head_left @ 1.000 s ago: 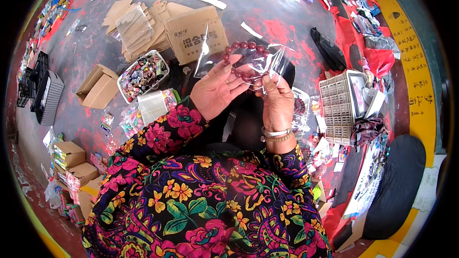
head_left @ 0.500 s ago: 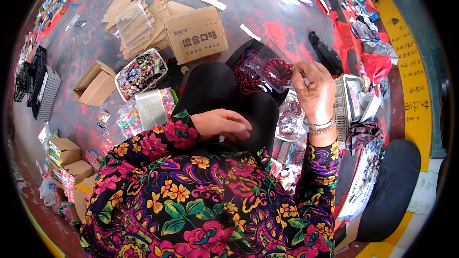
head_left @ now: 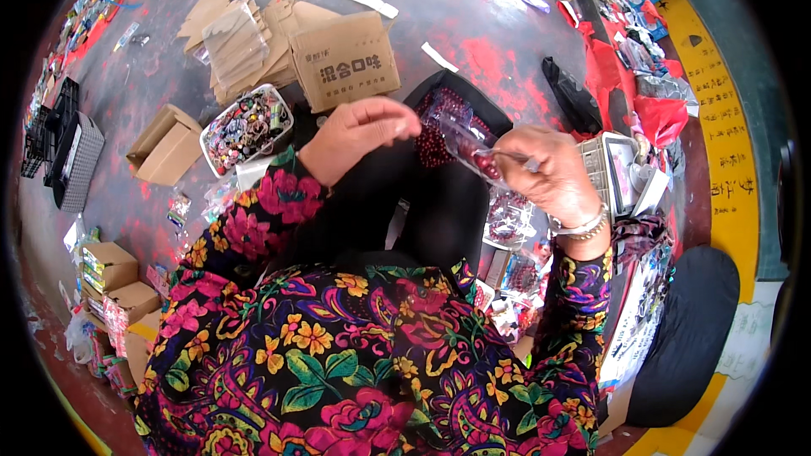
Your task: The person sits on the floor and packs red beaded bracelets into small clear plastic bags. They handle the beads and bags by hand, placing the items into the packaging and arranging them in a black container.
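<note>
Centre frame: the left hand (head_left: 359,137) pinches the top of a clear bag (head_left: 452,131), while the right hand (head_left: 549,173) grips its lower end, red beads (head_left: 488,165) inside. A loose pinch could spill them onto the lap.

I see a worn grey concrete floor (head_left: 473,0) blotched with red paint, a yellow painted band (head_left: 718,110) curving down its right edge, flattened cardboard (head_left: 253,34) and small boxes (head_left: 110,266) scattered across it, all lit by bright, even daylight.
</note>
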`<control>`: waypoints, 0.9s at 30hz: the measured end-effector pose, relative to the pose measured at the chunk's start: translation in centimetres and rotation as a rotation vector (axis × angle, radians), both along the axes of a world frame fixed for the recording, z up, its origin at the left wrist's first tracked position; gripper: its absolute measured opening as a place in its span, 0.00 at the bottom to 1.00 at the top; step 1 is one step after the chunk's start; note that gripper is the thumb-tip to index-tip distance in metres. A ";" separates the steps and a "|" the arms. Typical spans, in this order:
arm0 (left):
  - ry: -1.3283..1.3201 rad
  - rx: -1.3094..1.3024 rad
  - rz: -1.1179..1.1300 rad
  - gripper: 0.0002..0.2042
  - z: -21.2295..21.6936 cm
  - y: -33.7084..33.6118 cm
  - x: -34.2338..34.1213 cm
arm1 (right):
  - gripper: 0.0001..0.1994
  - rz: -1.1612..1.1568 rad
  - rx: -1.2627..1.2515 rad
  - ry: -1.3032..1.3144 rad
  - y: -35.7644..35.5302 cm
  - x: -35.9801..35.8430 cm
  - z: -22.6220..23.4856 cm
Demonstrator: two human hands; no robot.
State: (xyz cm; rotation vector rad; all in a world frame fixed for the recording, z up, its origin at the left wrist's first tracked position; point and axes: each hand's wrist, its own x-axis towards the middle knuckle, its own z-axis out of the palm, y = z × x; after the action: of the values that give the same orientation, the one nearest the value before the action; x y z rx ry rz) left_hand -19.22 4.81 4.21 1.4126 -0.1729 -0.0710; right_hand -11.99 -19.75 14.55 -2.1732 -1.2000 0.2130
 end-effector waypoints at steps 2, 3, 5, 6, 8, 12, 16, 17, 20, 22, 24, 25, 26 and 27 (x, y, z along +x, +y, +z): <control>-0.029 -0.075 -0.033 0.17 -0.5 -0.5 0.2 | 0.03 -0.034 -0.093 -0.102 0.2 0.4 -0.1; -0.059 -0.108 -0.051 0.20 -0.5 -0.6 0.6 | 0.03 0.006 -0.073 -0.018 0.4 0.5 -0.6; -0.043 -0.165 -0.240 0.30 -1.6 -0.6 1.1 | 0.02 0.026 -0.051 0.150 0.8 0.3 -0.9; -0.066 -0.194 -0.316 0.32 -2.2 -1.0 1.4 | 0.02 0.038 -0.045 0.246 0.9 0.1 -1.2; -0.007 -0.259 -0.400 0.26 -3.0 -1.5 1.3 | 0.02 0.039 -0.011 0.324 1.3 0.0 -1.2; 0.134 -0.388 -0.412 0.15 -2.8 -2.7 0.5 | 0.04 -0.036 0.093 0.498 1.3 0.7 -2.1; 0.223 -0.629 -0.413 0.16 -2.8 -3.2 0.1 | 0.09 -0.200 0.396 0.806 1.5 0.9 -3.9; 0.247 -0.681 -0.394 0.16 -2.5 -3.2 0.0 | 0.10 -0.213 0.459 0.845 1.4 1.0 -4.5; 0.304 -0.751 -0.274 0.15 -1.7 -3.5 -0.4 | 0.10 -0.244 0.507 0.921 1.5 0.4 -5.7; 0.300 -0.808 -0.250 0.15 -2.0 -3.5 -0.4 | 0.09 -0.252 0.616 0.934 2.4 -0.3 -6.1; 0.318 -0.766 -0.230 0.14 -1.9 -3.6 -0.5 | 0.08 -0.300 0.634 0.942 2.3 -0.2 -7.0; 0.305 -0.756 -0.238 0.14 -2.0 -3.6 -0.5 | 0.07 -0.324 0.644 0.945 2.2 -0.2 -7.3; 0.293 -0.746 -0.246 0.14 -2.1 -3.6 -0.5 | 0.07 -0.333 0.642 0.935 2.2 -0.2 -7.3; 0.291 -0.757 -0.256 0.14 -2.2 -3.7 -0.5 | 0.06 -0.341 0.639 0.925 2.3 -0.3 -7.2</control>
State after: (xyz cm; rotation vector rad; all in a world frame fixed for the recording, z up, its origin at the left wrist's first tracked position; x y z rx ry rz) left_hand -19.72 1.16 2.03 0.6094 -0.1180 -0.3805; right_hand -12.31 -17.40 7.34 -1.3884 -0.2915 0.5268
